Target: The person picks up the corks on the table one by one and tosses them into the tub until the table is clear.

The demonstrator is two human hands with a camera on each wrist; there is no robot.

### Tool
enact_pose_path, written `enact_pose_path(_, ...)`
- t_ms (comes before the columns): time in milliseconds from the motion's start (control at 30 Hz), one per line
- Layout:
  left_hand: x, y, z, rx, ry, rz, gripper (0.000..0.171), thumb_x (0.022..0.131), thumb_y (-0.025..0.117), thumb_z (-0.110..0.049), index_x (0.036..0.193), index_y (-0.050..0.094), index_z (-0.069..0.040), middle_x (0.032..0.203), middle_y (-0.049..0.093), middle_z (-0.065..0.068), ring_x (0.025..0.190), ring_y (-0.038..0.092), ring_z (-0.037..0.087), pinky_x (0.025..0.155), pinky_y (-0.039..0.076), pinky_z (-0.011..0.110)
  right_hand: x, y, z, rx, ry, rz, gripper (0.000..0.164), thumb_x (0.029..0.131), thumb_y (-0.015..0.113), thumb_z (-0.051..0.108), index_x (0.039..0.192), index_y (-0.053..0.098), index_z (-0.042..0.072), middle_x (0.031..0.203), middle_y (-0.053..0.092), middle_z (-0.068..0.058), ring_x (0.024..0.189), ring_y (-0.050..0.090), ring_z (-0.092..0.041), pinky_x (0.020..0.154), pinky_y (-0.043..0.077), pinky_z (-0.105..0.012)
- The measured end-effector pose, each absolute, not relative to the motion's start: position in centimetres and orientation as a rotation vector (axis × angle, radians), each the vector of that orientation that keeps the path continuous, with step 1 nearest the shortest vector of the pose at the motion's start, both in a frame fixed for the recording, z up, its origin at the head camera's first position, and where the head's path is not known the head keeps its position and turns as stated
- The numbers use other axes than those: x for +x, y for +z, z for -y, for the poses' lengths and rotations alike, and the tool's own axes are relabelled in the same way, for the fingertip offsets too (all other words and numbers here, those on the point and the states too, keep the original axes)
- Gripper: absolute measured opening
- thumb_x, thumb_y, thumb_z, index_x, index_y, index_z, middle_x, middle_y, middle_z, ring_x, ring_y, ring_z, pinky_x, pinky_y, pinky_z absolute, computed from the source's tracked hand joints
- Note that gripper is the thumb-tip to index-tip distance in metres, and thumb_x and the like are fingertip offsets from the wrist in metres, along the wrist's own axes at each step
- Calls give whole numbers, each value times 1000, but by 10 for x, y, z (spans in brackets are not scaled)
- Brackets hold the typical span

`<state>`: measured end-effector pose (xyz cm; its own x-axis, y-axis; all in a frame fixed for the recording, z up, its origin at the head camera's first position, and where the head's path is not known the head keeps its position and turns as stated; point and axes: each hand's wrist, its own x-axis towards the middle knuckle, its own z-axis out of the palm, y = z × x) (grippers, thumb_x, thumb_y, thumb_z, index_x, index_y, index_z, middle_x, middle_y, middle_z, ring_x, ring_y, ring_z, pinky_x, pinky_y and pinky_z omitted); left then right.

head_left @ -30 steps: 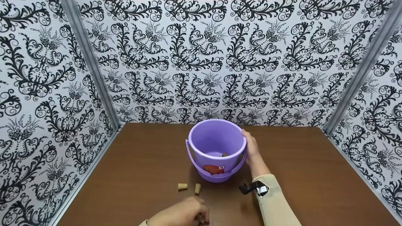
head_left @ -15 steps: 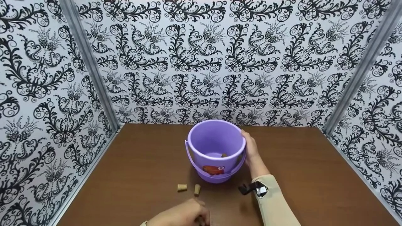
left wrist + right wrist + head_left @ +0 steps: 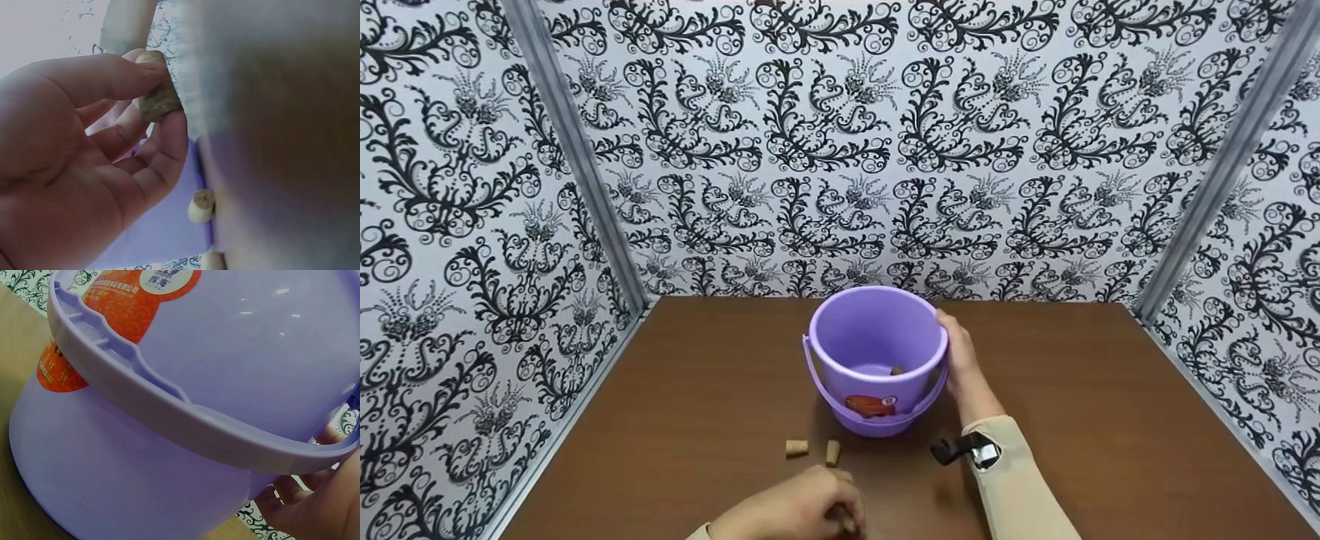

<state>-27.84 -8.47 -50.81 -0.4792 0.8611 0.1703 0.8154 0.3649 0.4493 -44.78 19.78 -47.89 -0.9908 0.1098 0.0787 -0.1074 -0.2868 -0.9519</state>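
Apparently, picking up is the step: the head view shows the right hand (image 3: 962, 358) holding the purple bucket (image 3: 847, 381), two corks (image 3: 796, 448) (image 3: 832, 453) before it, the left hand's (image 3: 799, 501) hold unclear. Left wrist view reveals it pinching another cork (image 3: 160, 106); the next move probably needs that pinch kept. Right wrist view adds the label's (image 3: 125, 319) lettering.

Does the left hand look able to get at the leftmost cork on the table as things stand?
Probably yes: the left hand is close to the leftmost cork, and nothing visible stands between them. It already pinches another cork, though, which might hinder a clean grasp.
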Motion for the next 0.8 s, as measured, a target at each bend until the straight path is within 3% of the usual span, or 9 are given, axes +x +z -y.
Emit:
enact_pose_path(233, -288, -498, 86, 1371, 1005, -2597, 30, 79, 69, 9, 98, 79, -12, 96, 71, -4, 88, 58, -7, 76, 57, 13, -449, -479, -197, 4, 2414, 1773, 45, 108, 49, 33, 127, 71, -1, 107, 73, -8, 98, 67, -25, 91, 55, -36)
enact_pose_path(467, -295, -484, 85, 1359, 1140, -2593, 36, 75, 63, 14, 99, 80, -8, 95, 72, 1, 87, 60, -5, 72, 61, 17, -449, -480, -196, 5, 2433, 1756, 42, 108, 49, 33, 123, 74, 2, 103, 74, -6, 95, 67, -23, 88, 56, -34)
enact_pose_path(633, -298, -471, 79, 1384, 1098, -2630, 37, 76, 63, 14, 98, 80, -10, 94, 72, 1, 86, 60, -2, 72, 63, 23, -449, -480, -196, 31, 2406, 1764, 43, 109, 49, 33, 125, 73, 2, 106, 75, -6, 97, 67, -23, 89, 56, -33)
enact_pose_path(800, -300, -460, 75, 1445, 1078, -2648, 37, 78, 65, 15, 100, 80, -10, 94, 71, 2, 87, 62, -4, 73, 62, 18, -448, -481, -196, 43, 2414, 1741, 40, 109, 48, 30, 125, 74, 4, 105, 74, -2, 97, 66, -19, 88, 55, -31)
